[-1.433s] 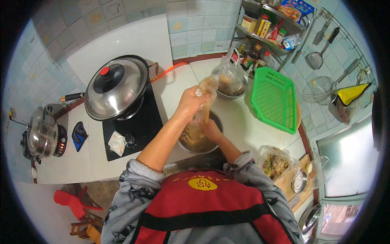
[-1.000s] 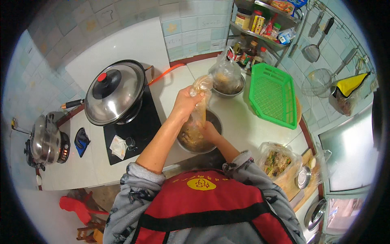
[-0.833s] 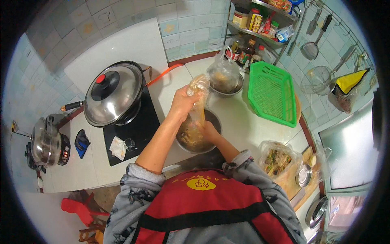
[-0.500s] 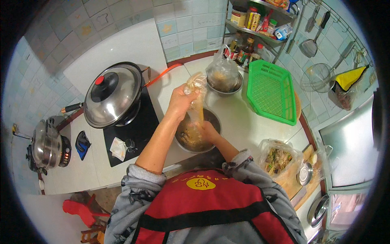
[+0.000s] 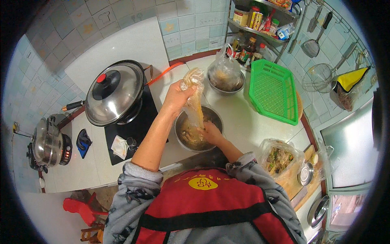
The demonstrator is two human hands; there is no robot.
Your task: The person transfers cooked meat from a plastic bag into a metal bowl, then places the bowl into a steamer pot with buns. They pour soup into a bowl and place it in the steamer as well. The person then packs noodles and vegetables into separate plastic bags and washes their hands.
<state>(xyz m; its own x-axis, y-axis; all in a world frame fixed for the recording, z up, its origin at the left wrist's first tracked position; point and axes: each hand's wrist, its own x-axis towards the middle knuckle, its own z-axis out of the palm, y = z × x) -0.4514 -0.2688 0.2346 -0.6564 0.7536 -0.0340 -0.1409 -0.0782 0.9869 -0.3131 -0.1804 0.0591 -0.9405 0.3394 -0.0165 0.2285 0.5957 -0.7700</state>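
Note:
My left hand (image 5: pixel 178 96) is closed round the upper part of a clear plastic bag (image 5: pixel 193 107) with pale, wet-looking food stuck inside it. The bag hangs tilted over a metal bowl (image 5: pixel 219 129) on the counter. My right hand (image 5: pixel 212 133) is at the bag's lower end, above the bowl's right side, its fingers closed on the plastic. Brownish food in liquid (image 5: pixel 191 136) lies in the bowl. Just beyond stands a second metal bowl (image 5: pixel 227 92) holding a knotted plastic bag (image 5: pixel 224 74).
To the left, a lidded wok (image 5: pixel 115 93) sits on a black cooktop (image 5: pixel 134 150) beside an electric steamer pot (image 5: pixel 45 142). A green basket (image 5: pixel 274 91) stands at the right. Nearer are a bag of chopped vegetables (image 5: pixel 280 157), a cutting board (image 5: pixel 289 185) and a knife (image 5: pixel 299 196).
The bag has tilted a little and its top has shifted left. My right hand has moved slightly lower and right, at the bag's lower end.

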